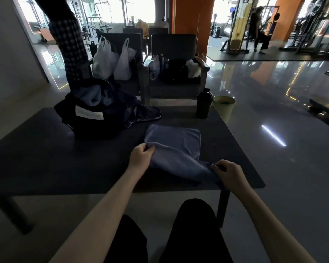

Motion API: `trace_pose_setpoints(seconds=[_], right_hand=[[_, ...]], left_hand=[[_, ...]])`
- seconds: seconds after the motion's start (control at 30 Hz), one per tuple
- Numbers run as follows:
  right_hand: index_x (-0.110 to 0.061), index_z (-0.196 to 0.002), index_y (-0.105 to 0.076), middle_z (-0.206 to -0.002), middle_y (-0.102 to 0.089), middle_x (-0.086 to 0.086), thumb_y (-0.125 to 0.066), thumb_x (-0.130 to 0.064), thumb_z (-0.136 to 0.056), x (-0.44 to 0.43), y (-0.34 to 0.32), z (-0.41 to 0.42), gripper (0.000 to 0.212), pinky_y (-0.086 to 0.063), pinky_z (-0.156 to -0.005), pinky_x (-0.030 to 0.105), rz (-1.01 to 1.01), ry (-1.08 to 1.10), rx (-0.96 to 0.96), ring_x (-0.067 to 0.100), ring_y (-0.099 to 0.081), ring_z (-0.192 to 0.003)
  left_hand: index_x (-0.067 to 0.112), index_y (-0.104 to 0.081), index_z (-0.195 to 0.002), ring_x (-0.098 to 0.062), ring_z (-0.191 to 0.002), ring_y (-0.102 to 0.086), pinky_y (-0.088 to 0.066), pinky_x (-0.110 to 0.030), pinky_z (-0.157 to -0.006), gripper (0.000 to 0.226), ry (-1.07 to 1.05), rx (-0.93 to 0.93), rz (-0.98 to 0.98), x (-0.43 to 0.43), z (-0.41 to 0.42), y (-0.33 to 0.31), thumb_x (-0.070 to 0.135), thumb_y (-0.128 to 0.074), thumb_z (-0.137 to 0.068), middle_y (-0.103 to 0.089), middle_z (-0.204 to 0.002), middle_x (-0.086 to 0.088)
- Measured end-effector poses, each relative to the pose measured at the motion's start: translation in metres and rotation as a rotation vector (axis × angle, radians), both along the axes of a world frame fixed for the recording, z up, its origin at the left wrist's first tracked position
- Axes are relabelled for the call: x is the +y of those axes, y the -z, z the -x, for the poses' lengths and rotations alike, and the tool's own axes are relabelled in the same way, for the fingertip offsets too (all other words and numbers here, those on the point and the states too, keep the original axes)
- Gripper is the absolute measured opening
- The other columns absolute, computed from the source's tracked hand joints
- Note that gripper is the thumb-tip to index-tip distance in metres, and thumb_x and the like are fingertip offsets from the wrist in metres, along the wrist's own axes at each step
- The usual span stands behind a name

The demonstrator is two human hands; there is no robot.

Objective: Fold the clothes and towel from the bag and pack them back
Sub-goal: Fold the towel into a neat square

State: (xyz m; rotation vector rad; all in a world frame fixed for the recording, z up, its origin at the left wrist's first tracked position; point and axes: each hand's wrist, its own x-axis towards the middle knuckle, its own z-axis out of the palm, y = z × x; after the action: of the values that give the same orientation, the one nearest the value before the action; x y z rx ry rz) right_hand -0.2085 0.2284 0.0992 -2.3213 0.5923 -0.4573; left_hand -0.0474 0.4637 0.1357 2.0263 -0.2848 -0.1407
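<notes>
In the head view, a blue towel (173,143) is seen on the right half of the dark counter (46,158). Its far part is laid flat, while its near part is raised and drawn toward the near edge. The towel's near left corner is pinched by the left hand (141,156), fingers curled around the cloth. The near right corner is gripped by the right hand (229,172), just above the counter's near edge; its fingertips are hidden in the fold.

Toward the far left corner an open black bag (89,118) is set, with a pale blue cloth (95,95) bunched in its mouth. A dark garment (141,112) is spilled from the bag onto the counter, its shape hard to make out in the dim light. At the far right corner a dark cup (204,105) stands. Beyond that corner a pale bin (224,105) is partly hidden by the counter's edge. Behind the bag, a standing person (70,44) is cut off by the upper border.
</notes>
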Motion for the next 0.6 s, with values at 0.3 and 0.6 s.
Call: trace_pose_setpoints(seconds=[0.3, 0.6], right_hand=[[-0.028, -0.072, -0.065, -0.07, -0.065, -0.008, -0.067, -0.019, -0.086, 0.023, -0.041, 0.016, 0.017, -0.042, -0.058, 0.013, 0.018, -0.211, 0.024, 0.005, -0.06, -0.067], [-0.008, -0.088, -0.069, -0.08, -0.064, 0.009, -0.057, -0.001, -0.09, 0.054, -0.051, 0.036, 0.014, -0.043, -0.062, 0.018, -0.242, -0.317, 0.003, 0.014, -0.056, -0.073]], left_hand=[[-0.005, -0.067, -0.087, -0.021, -0.074, -0.055, -0.037, -0.032, -0.066, 0.038, 0.042, -0.008, -0.115, 0.056, 0.007, -0.017, 0.029, -0.052, -0.095, -0.062, -0.079, -0.013], [0.0, -0.064, -0.083, -0.02, -0.074, -0.048, -0.033, -0.031, -0.066, 0.03, -0.078, 0.039, -0.033, 0.109, 0.02, -0.01, 0.023, -0.051, -0.096, -0.054, -0.077, -0.012]])
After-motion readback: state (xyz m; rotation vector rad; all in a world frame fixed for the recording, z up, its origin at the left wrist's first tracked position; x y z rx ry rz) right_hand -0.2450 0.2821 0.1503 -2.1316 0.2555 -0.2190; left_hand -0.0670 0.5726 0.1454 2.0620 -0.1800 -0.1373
